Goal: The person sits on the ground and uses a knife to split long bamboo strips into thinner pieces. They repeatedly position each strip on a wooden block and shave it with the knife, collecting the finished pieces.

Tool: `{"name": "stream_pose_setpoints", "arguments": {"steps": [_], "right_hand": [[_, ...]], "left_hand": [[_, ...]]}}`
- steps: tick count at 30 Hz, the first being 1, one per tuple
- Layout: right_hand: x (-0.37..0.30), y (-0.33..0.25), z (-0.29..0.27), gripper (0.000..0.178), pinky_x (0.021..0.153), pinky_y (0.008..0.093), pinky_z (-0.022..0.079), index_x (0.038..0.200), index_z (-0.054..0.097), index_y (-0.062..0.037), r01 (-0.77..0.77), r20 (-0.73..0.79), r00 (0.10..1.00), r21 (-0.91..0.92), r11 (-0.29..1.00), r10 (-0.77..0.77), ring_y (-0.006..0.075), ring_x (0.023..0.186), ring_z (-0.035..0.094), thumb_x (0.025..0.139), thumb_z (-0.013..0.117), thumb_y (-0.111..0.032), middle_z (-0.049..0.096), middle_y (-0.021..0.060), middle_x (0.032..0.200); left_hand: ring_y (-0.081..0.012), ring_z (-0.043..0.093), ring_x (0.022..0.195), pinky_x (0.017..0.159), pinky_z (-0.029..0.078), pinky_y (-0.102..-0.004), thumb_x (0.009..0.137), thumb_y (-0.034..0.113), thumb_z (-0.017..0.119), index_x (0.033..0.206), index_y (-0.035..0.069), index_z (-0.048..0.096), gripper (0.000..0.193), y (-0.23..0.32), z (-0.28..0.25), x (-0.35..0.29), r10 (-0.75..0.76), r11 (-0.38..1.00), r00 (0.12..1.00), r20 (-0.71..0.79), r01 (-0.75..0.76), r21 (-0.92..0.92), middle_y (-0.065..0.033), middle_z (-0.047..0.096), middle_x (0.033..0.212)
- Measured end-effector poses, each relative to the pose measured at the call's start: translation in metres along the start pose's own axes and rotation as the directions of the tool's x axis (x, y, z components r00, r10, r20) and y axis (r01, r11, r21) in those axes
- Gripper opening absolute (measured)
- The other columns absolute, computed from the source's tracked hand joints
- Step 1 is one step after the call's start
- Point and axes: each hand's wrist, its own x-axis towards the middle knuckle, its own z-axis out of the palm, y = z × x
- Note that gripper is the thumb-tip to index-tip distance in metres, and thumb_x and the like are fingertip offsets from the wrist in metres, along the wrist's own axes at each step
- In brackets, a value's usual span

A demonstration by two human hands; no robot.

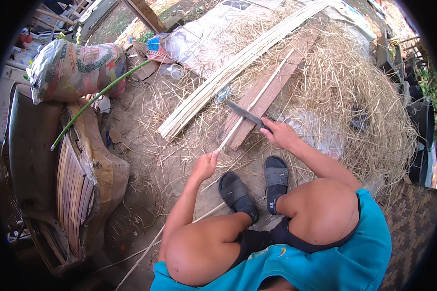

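My right hand (pixel 280 134) is closed round the handle of a knife (pixel 245 112), whose dark blade points up and left across a thin pale strip (pixel 269 80). That strip, likely bamboo, lies lengthwise on a reddish-brown wooden board (pixel 281 85) on the ground. Its near end is pinched in my left hand (pixel 205 165), just off the board's lower end. The tail of the strip seems to run on behind my left hand toward the lower left. Left of the board lies a bundle of long pale strips (pixel 218 80).
A heap of thin shavings (pixel 359 92) spreads over the right side. At the left stand a stuffed woven sack (pixel 82 70) and a worn wooden seat (pixel 90 179), with a green stalk (pixel 99 94) slanting across them. My sandalled feet (pixel 238 191) are close below the board.
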Motion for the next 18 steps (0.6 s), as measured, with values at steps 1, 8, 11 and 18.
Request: {"name": "stream_pose_setpoints", "arguments": {"steps": [1, 8, 11, 18], "right_hand": [[-0.004, -0.013, 0.001, 0.052, 0.069, 0.0496, 0.057, 0.140, 0.050, -0.0260, 0.011, 0.040, 0.999, 0.047, 0.999, -0.013, 0.0391, 0.076, 0.068, 0.098, 0.048, -0.056, 0.064, 0.0193, 0.085], [0.003, 0.148, -0.087, 0.038, 0.071, 0.0505, 0.055, 0.128, 0.056, -0.0112, -0.665, -0.219, 0.710, 0.108, 0.739, 0.670, 0.0395, 0.079, 0.069, 0.103, 0.046, -0.038, 0.070, 0.0203, 0.083], [0.010, 0.070, -0.065, 0.038, 0.072, 0.0511, 0.055, 0.126, 0.057, -0.0129, -0.465, -0.021, 0.878, 0.202, 0.862, 0.479, 0.0392, 0.077, 0.069, 0.103, 0.046, -0.041, 0.069, 0.0207, 0.082], [-0.002, 0.034, -0.010, 0.043, 0.073, 0.0516, 0.056, 0.131, 0.058, -0.0184, -0.270, -0.060, 0.959, 0.108, 0.957, 0.277, 0.0417, 0.081, 0.070, 0.100, 0.050, -0.047, 0.069, 0.0216, 0.084]], "left_hand": [[-0.0418, 0.057, 0.067, 0.066, 0.046, -0.0475, 0.106, 0.037, 0.042, 0.080, -0.002, 0.059, 0.050, -0.003, 0.000, -0.003, 0.005, 1.000, 1.000, -0.010, -0.004, 0.023, -0.0252, 0.058, 0.070], [-0.0293, 0.058, 0.062, 0.063, 0.044, -0.0454, 0.106, 0.038, 0.043, 0.076, -0.003, 0.058, 0.053, -0.042, 0.000, -0.021, -0.008, 0.999, 1.000, 0.020, 0.009, -0.040, -0.0176, 0.055, 0.063], [-0.0152, 0.046, 0.050, 0.049, 0.037, -0.0349, 0.105, 0.041, 0.046, 0.072, 0.003, 0.056, 0.052, -0.047, 0.003, -0.022, -0.152, 0.937, 0.977, 0.151, 0.191, -0.292, -0.0050, 0.046, 0.056], [-0.0049, 0.024, 0.042, 0.040, 0.018, -0.0249, 0.103, 0.049, 0.049, 0.073, 0.013, 0.049, 0.047, -0.046, -0.038, -0.043, -0.312, 0.610, 0.747, 0.587, 0.631, -0.479, 0.0079, 0.033, 0.053]]}}
